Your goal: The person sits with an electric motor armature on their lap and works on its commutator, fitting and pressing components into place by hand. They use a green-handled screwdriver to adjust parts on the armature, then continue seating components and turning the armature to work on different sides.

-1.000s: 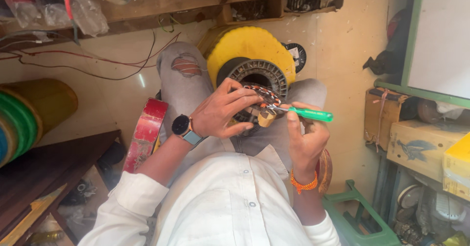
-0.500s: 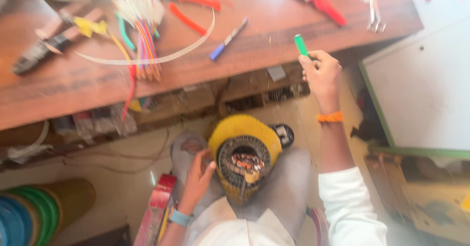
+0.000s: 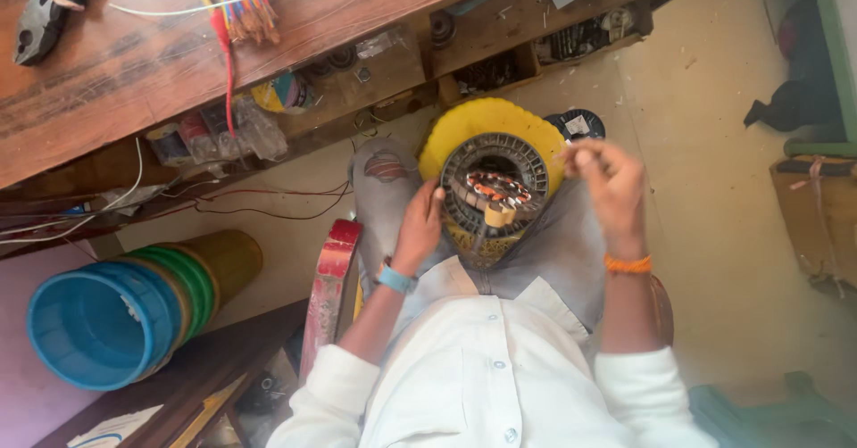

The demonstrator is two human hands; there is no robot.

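- Round motor stator [image 3: 494, 187] with copper windings, resting on a yellow disc [image 3: 464, 127] in the lap, on grey-trousered knees.
- Left hand [image 3: 420, 229] pressed against the stator's left rim, fingers curled on it; blue wristband just behind.
- Right hand [image 3: 609, 180] raised just right of the stator, fingertips pinched together; whether something thin sits between them cannot be told. Orange band on that wrist.
- Beyond the stator, a wooden surface [image 3: 134, 64] carrying black pliers [image 3: 40, 20] and a bundle of coloured wires [image 3: 245, 6].
- Left of the stator, on the floor, stacked blue and green buckets [image 3: 116, 310].
- Red stool edge [image 3: 326, 292] beside the left forearm.
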